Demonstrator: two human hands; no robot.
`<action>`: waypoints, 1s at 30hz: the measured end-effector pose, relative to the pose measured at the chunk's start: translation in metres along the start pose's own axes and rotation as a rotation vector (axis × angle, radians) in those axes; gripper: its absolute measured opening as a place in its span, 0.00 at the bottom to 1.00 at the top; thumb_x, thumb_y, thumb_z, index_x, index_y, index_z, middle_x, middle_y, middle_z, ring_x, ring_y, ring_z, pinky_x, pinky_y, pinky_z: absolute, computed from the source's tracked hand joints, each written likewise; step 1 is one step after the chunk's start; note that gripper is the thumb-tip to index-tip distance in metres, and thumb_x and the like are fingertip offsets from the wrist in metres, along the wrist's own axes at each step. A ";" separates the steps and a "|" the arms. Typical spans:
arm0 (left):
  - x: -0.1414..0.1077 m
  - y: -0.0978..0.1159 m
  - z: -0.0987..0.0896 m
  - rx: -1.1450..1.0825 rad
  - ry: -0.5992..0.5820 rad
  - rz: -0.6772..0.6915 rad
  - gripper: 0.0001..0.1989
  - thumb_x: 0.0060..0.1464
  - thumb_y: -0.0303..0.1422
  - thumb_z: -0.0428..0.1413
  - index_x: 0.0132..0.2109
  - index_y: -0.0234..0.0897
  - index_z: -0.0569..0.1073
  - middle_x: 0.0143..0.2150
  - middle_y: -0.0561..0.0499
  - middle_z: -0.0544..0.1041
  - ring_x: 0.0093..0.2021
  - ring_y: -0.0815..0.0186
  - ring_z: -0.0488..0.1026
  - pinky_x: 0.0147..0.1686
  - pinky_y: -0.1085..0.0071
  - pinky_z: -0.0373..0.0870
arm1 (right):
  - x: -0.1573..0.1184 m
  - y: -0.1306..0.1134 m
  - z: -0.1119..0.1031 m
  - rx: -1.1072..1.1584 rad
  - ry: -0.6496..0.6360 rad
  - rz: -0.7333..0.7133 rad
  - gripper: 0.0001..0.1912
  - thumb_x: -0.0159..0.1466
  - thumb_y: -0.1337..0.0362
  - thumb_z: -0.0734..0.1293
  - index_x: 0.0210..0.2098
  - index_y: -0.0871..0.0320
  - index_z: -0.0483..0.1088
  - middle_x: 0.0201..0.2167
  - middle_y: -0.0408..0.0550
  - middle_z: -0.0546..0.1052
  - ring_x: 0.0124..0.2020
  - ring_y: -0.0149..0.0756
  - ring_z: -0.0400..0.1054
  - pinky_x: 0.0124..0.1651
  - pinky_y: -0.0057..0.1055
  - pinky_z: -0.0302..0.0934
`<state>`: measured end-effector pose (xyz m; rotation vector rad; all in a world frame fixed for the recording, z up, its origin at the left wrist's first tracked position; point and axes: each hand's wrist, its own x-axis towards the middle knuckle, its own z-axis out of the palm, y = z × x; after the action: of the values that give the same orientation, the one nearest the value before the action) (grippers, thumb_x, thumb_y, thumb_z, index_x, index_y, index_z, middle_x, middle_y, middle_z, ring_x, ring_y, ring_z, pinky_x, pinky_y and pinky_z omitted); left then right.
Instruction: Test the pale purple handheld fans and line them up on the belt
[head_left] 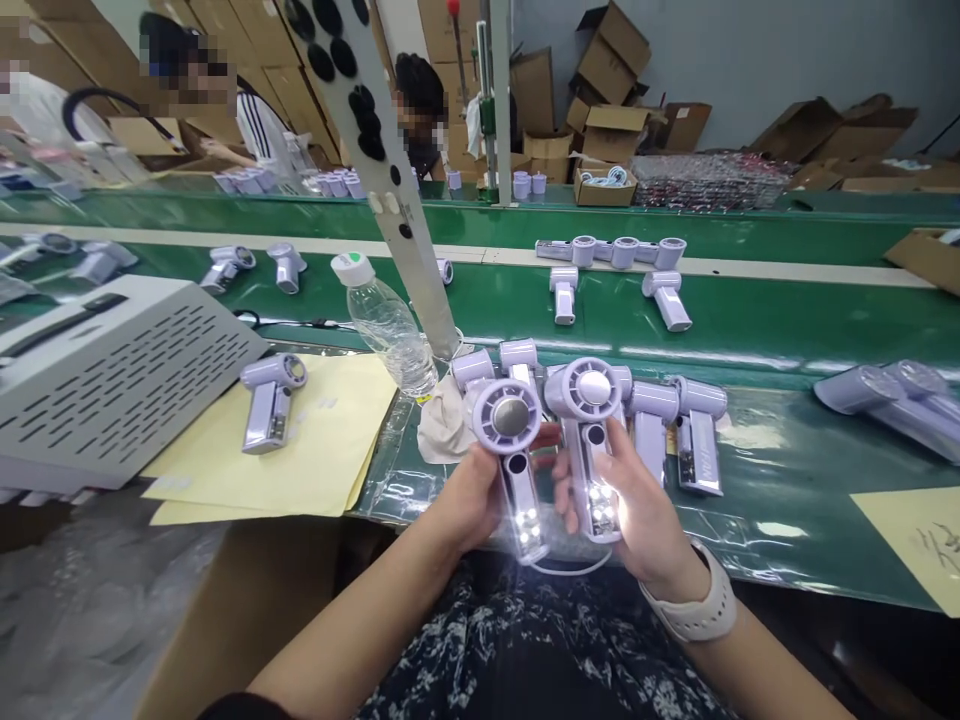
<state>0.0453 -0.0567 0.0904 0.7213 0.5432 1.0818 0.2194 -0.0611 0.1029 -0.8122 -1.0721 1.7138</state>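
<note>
Our left hand (476, 495) is closed around the handle of a lavender handheld fan (523, 510), and our right hand (649, 500) grips a second lavender fan (600, 490) just beside it. We hold both upright, round grilles on top and faces toward us, with bright lights showing on the lower handles. A pale wristband (701, 595) circles our right wrist, and a white cable (574, 572) curves below the two handles. Just beyond our hands, more lavender fans (650, 415) stand in a cluster on the green worktop (772, 500), with a crumpled white cloth (444, 425) at their left. Near the cloth we see a tilted clear bottle (386, 330) with a white cap, close to a pale metal post (412, 235). Farther left, a single fan (266, 410) lies on yellow sheets (337, 440), beside a grey vented case (127, 380). On our right, a pair of fans (892, 400) lies near the edge of the view, above a yellow sheet with handwriting (915, 540). Past the worktop, several fans rest on the green line (750, 320), some along its pale strip (510, 258). Across from us we see people (262, 125) near small lavender parts (337, 183), and cardboard boxes (615, 130) are piled behind.
</note>
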 end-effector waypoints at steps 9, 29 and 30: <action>-0.065 0.039 -0.048 -0.120 0.247 0.213 0.32 0.42 0.64 0.63 0.34 0.37 0.75 0.34 0.49 0.80 0.34 0.60 0.80 0.40 0.64 0.78 | 0.084 -0.002 0.060 -1.270 -0.242 -0.387 0.13 0.72 0.64 0.64 0.48 0.59 0.79 0.39 0.56 0.81 0.42 0.50 0.75 0.46 0.47 0.70; -0.047 0.015 -0.048 -0.273 -0.151 -0.311 0.41 0.39 0.71 0.57 0.26 0.30 0.76 0.29 0.41 0.81 0.30 0.61 0.79 0.28 0.72 0.75 | 0.118 -0.061 0.064 -0.861 -0.950 0.061 0.36 0.65 0.56 0.73 0.69 0.52 0.62 0.60 0.52 0.76 0.59 0.47 0.73 0.58 0.40 0.69; -0.047 0.013 -0.048 -0.282 -0.145 -0.308 0.41 0.40 0.71 0.57 0.26 0.30 0.76 0.28 0.41 0.81 0.30 0.61 0.79 0.27 0.72 0.75 | 0.117 -0.060 0.064 -0.896 -0.950 0.084 0.32 0.65 0.54 0.73 0.66 0.54 0.65 0.57 0.52 0.78 0.55 0.46 0.75 0.55 0.38 0.70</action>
<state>-0.0146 -0.0841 0.0711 0.4462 0.3533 0.7908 0.1446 0.0403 0.1769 -0.5124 -2.5863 1.6725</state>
